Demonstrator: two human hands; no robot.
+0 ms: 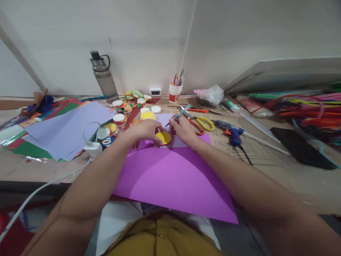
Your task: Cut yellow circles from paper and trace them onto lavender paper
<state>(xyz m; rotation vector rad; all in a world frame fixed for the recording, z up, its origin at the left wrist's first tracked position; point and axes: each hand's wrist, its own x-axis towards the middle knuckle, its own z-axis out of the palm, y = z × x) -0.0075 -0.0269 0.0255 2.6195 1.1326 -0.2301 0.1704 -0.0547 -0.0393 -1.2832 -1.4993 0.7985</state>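
One large purple sheet (pixel 173 177) is spreading across the lower centre of the frame, and a smaller lavender sheet (pixel 178 143) is lying over its upper part. Near the middle, I am seeing the left hand (pixel 149 129) curving its thumb and fingers at the left edge of a yellow disc; I am not managing to tell whether they are pinching it. The right hand (pixel 183 129) is pinching a pen (pixel 183 111) between thumb and fingers. Just right, orange-handled scissors (pixel 195 124) are resting. The pen's long axis is slanting, its tip pointing lower left, just above the disc. Smallest, the yellow disc (pixel 163 138) is lying flat on the lavender sheet, its round face showing no long axis. I am judging this step as positioning pen and disc; any stroke is requiring a steady disc.
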